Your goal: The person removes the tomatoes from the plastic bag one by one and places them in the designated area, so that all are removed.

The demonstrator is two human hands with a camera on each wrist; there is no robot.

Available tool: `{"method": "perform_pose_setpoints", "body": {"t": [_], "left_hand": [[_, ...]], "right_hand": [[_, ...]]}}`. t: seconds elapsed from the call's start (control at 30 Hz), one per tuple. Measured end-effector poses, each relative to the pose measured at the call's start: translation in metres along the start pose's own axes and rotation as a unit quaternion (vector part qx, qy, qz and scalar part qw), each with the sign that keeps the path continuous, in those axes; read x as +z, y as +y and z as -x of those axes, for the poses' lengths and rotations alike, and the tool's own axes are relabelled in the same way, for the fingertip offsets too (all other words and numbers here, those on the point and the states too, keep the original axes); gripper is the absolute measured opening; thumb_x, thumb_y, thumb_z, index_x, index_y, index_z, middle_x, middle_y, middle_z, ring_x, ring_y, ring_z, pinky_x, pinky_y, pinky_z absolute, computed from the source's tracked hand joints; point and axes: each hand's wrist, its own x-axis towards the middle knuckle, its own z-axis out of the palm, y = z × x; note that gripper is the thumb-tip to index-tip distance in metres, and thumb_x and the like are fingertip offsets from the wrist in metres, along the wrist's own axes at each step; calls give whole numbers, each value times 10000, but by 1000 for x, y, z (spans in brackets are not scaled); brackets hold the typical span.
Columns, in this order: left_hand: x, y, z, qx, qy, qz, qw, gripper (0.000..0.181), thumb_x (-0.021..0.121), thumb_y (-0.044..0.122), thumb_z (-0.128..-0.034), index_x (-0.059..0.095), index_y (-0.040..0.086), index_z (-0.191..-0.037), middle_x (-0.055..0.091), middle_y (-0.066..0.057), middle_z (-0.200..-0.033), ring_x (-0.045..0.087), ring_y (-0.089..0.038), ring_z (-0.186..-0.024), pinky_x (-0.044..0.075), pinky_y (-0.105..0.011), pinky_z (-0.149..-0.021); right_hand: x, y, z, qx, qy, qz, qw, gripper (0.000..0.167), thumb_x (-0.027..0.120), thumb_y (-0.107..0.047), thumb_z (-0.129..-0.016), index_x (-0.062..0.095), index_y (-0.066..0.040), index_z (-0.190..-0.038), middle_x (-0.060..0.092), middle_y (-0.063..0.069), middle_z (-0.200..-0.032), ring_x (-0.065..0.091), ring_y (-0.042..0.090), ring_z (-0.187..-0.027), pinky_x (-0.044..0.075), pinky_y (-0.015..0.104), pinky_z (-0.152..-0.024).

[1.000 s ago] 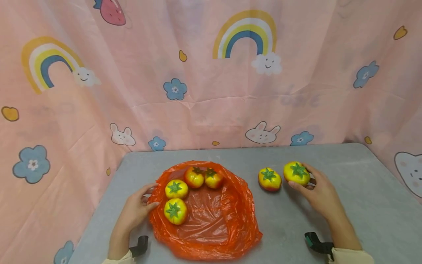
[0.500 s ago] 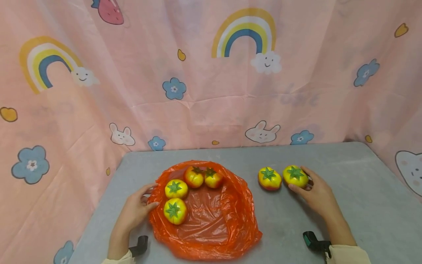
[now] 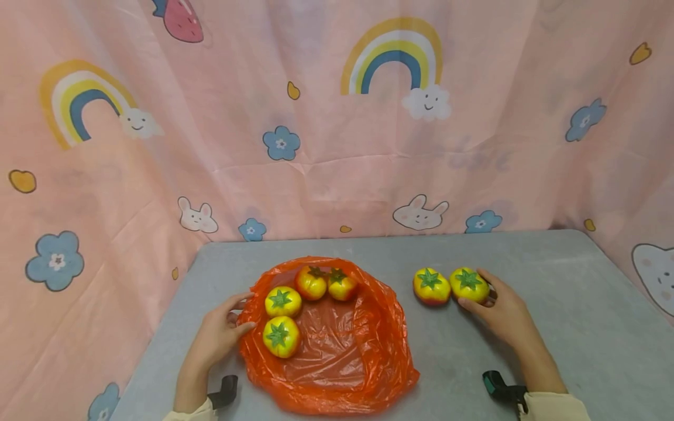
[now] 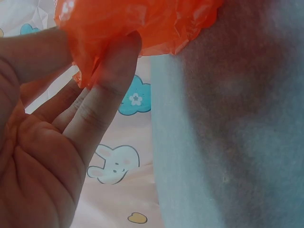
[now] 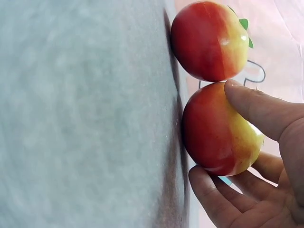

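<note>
My left hand [image 3: 220, 332] pinches the left rim of an orange-red plastic bag [image 3: 332, 365]; in the left wrist view its fingertips press into the thin film [image 4: 142, 23]. The bag lies spread open on the grey table. Inside are several glossy yellow-and-red fruits [image 3: 281, 337] with green star-shaped tops, like persimmons or tomatoes, grouped at its left and back. On the right, my right hand [image 3: 502, 313] holds a matching fruit [image 3: 468, 286] between thumb and fingers, at the tabletop. In the right wrist view, that fruit [image 5: 213, 130] touches another one [image 5: 206, 42].
The other fruit [image 3: 431, 287] sits right of the bag, beside the held one. A grey table [image 3: 447, 362] carries everything. Behind and at the sides hangs a pink curtain [image 3: 326, 181] printed with rainbows, flowers and rabbits. Black wrist mounts [image 3: 504, 387] stick out by both wrists.
My right hand has brought its fruit down and slightly left, closing the gap to the neighbouring fruit. My left hand and the bag have stayed in place.
</note>
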Motion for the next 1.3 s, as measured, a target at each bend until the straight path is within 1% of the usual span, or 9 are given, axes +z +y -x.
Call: {"method": "perform_pose_setpoints", "body": {"t": [0.23,0.53,0.7,0.87,1.03,1.17,1.3], "left_hand": [[0,0,1,-94,-39,-6,9999,593,755,56,-859,543,151,-1404,632,-178,-1289,676,-281,-1020,604,-415,-847],[0,-1,0,-14,-21,-30,10000,588,759,62,-857,548,152,-1398,637,-177,-1282,676,-279,-1017,602,-418,-854],[0,-1,0,16,3,-40,10000,585,760,60,-855,551,153,-1394,642,-176,-1275,678,-281,-1014,602,-417,-850],[-1,0,0,29,11,-77,10000,582,759,65,-857,550,149,-1394,643,-176,-1272,677,-295,-1028,598,-433,-863],[0,0,0,10,4,-94,10000,586,762,72,-857,549,156,-1396,641,-173,-1280,673,-291,-1030,597,-434,-867],[0,0,0,-6,-17,-77,10000,587,760,72,-858,548,161,-1399,639,-170,-1284,673,-286,-1030,600,-427,-860],[0,0,0,-27,-19,-75,10000,588,759,75,-860,546,164,-1401,636,-171,-1288,673,-285,-1029,602,-421,-852]], "right_hand": [[2,2,1,-160,32,-60,9998,943,683,-492,-909,222,25,-1550,289,400,-1503,452,561,-1260,408,650,-1036],[1,4,0,-76,-11,-76,9999,964,701,-483,-898,199,2,-1563,275,380,-1524,438,562,-1283,409,654,-1033],[-1,5,0,-85,5,-60,9999,966,699,-476,-902,188,6,-1565,270,356,-1543,432,564,-1293,401,658,-1037],[-2,5,0,-19,-12,19,10000,979,692,-489,-903,173,9,-1566,255,377,-1538,412,577,-1304,378,664,-1054],[-4,5,0,19,-55,6,10000,991,670,-530,-903,165,1,-1570,243,382,-1540,414,578,-1304,380,658,-1055],[-4,6,1,-59,4,-30,10000,968,648,-543,-913,184,0,-1567,262,363,-1543,425,573,-1296,390,660,-1044],[-3,5,1,-171,74,-84,9998,928,637,-524,-928,215,14,-1555,296,349,-1535,450,559,-1282,407,653,-1032]]}}
